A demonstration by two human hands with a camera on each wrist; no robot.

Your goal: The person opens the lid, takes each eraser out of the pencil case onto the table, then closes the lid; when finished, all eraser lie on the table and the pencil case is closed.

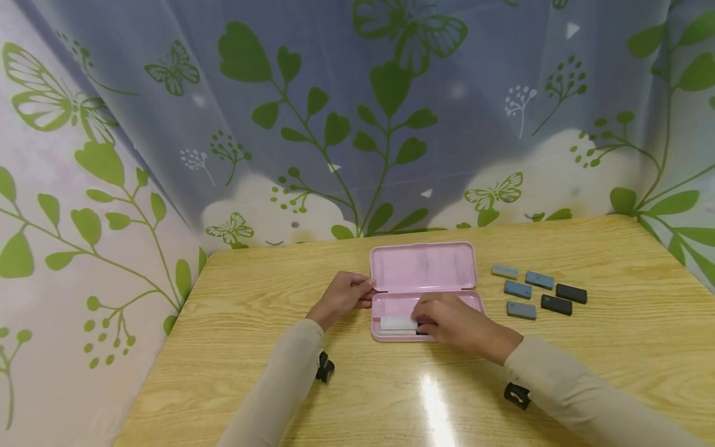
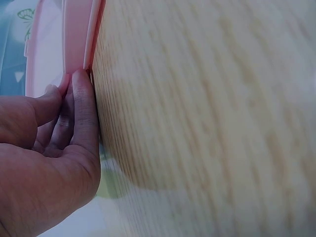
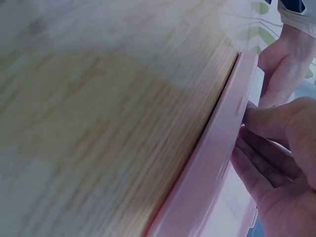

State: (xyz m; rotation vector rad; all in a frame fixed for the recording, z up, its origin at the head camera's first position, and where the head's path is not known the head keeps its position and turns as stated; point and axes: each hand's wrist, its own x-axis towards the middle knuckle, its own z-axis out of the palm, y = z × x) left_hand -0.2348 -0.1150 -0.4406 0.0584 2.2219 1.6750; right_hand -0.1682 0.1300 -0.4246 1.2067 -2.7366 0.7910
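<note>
A pink pencil case (image 1: 422, 267) lies unfolded on the table, its lid laid back toward the curtain. My left hand (image 1: 347, 294) pinches the case's left edge by the hinge; the left wrist view shows the thumb and fingers (image 2: 85, 106) at that pink corner. In the front tray sit white blocks (image 1: 398, 324), side by side at the left. My right hand (image 1: 455, 323) reaches into this tray, fingers bent down at the right end of the white blocks. Something dark shows under its fingertips. In the right wrist view, the case wall (image 3: 207, 163) hides what those fingertips touch.
Right of the case lie several small blocks: a light grey block (image 1: 505, 271), blue blocks (image 1: 539, 280), a grey block (image 1: 521, 310) and black blocks (image 1: 557, 304). The wooden table (image 1: 268, 285) meets a leaf-patterned curtain (image 1: 313, 155) behind and at the sides.
</note>
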